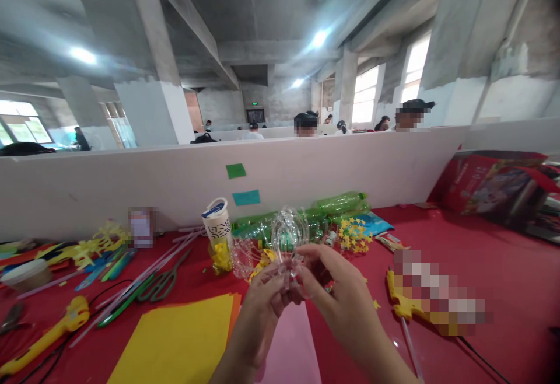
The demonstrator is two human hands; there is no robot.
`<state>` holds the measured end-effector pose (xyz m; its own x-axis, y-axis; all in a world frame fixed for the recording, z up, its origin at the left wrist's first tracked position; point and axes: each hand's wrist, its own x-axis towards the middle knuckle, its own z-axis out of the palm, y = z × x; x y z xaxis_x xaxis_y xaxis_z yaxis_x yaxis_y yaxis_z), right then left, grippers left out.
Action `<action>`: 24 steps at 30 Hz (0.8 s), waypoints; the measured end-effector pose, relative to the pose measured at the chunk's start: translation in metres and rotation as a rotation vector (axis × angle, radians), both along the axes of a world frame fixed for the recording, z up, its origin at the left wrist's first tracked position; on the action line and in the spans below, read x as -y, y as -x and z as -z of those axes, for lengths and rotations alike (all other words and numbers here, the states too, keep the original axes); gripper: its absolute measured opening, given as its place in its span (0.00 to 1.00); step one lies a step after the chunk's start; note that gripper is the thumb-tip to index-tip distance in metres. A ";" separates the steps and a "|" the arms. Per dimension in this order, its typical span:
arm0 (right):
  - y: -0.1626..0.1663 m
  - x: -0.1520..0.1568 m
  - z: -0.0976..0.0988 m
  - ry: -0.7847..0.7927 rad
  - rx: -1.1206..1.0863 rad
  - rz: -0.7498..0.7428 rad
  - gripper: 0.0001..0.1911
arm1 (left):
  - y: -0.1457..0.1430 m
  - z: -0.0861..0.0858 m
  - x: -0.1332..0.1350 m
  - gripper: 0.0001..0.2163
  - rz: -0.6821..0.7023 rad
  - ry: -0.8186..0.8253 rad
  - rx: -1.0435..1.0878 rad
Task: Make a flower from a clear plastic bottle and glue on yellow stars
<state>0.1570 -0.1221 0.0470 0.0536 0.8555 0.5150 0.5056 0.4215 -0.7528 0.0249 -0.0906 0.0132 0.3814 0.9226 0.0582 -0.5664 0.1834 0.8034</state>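
Note:
My left hand [268, 297] pinches the narrow lower end of a clear plastic bottle piece [289, 229] whose strips bow out into a rounded shape. My right hand [336, 290] has its thumb and fingers closed around the right side of the same piece, near its base. Some fingertips are hidden behind the plastic and the hands. Beneath the hands lie pink paper [295, 343] and a stack of yellow paper [175, 337]. Green plastic bottles [341, 202] lie behind the piece, by a white paper cup [216, 220].
Yellow glue guns lie at the left [48, 340] and right [402, 302], with cords trailing. Scissors [164, 282] and a green pen [126, 302] are left of the paper. Yellow stars [355, 235] lie behind my right hand. A white partition [350, 165] bounds the red table [472, 255].

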 end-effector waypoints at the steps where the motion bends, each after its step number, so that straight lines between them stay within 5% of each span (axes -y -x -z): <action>1: 0.000 0.000 -0.002 0.030 -0.046 -0.026 0.09 | 0.000 -0.001 0.001 0.06 0.003 0.007 0.004; 7: 0.001 0.000 -0.006 0.083 -0.165 -0.134 0.04 | -0.001 -0.003 0.003 0.04 0.043 0.034 0.045; 17: 0.006 0.003 0.001 -0.497 0.254 -0.100 0.08 | 0.006 -0.003 -0.005 0.03 -0.003 0.208 0.242; 24: 0.009 0.000 0.004 -0.536 0.394 -0.134 0.08 | 0.011 -0.003 -0.006 0.05 -0.038 0.147 0.242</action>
